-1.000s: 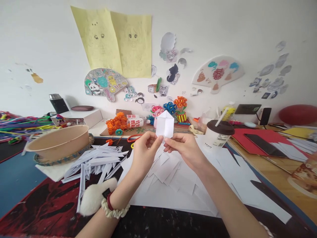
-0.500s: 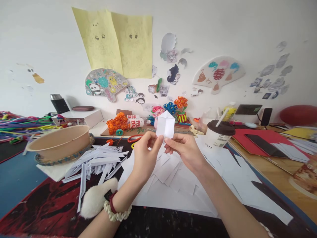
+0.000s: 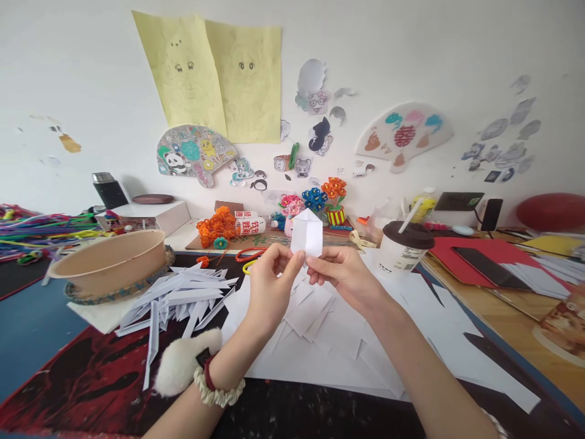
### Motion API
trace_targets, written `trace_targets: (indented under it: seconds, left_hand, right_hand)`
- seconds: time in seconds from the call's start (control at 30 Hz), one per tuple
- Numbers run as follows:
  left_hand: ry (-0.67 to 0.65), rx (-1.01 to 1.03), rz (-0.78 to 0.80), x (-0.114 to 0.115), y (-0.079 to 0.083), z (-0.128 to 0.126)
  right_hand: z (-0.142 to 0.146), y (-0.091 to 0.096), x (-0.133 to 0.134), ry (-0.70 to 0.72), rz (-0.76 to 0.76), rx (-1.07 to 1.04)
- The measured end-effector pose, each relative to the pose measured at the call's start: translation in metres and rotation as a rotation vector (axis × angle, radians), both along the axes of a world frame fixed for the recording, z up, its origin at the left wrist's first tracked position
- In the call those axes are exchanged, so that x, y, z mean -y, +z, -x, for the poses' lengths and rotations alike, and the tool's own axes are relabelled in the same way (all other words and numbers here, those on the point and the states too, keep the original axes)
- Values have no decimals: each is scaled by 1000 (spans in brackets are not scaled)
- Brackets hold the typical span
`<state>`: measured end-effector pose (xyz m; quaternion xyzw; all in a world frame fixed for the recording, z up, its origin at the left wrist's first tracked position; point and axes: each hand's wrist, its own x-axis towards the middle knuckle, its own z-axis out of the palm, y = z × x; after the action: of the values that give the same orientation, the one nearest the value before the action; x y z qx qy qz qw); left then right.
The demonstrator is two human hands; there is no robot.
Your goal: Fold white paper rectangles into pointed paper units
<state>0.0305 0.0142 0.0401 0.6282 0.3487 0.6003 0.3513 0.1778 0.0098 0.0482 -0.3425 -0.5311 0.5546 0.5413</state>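
Observation:
A small white folded paper (image 3: 306, 233) with a pointed top stands upright between my two hands above the table. My left hand (image 3: 269, 286) pinches its lower left corner with thumb and forefinger. At the lower right corner my right hand (image 3: 343, 277) pinches it the same way. A fluffy white pom-pom and a scrunchie (image 3: 218, 390) sit on my left wrist. Loose white paper rectangles (image 3: 315, 317) lie on the table right under my hands.
A pile of folded white paper strips (image 3: 183, 296) lies to the left, beside a tan bowl (image 3: 107, 259). A lidded cup with a straw (image 3: 402, 247) stands to the right, close to my right hand. Pipe-cleaner flowers (image 3: 219, 225), glue tubes and scissors sit behind.
The folded paper has sunk a little lower and tilted slightly; my fingers have closed in tighter at its base. My hands stay in nearly the same place.

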Motion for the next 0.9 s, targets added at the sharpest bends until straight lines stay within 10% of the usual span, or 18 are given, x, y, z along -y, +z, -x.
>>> trace_targets:
  seconds: [0.9]
  left_hand:
    - [-90,-39,14,2,10,5]
  right_hand:
    - [-4,4,1,-54,-67,50]
